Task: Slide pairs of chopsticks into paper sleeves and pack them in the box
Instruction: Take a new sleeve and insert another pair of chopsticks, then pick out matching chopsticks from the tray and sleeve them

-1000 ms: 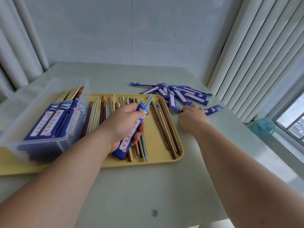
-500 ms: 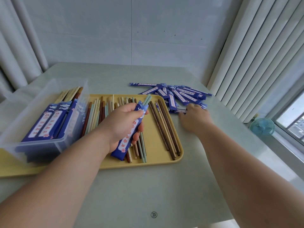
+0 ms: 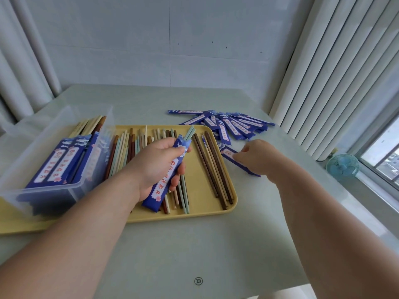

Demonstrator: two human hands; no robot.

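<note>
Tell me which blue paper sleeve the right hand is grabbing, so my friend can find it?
Find the yellow tray on the table. Just off its right edge, one blue paper sleeve lies under the right hand, which pinches it. Unlike the fanned pile of sleeves farther back, it is the one nearest the person.

Pale green table across the lower frame, with a small round mark printed near its bottom edge. Yellow tray lying left of centre. White wall along the top, white curtain folds at upper left, white vertical slats at upper right. Small blue fan at the right edge, just beside a window.
</note>
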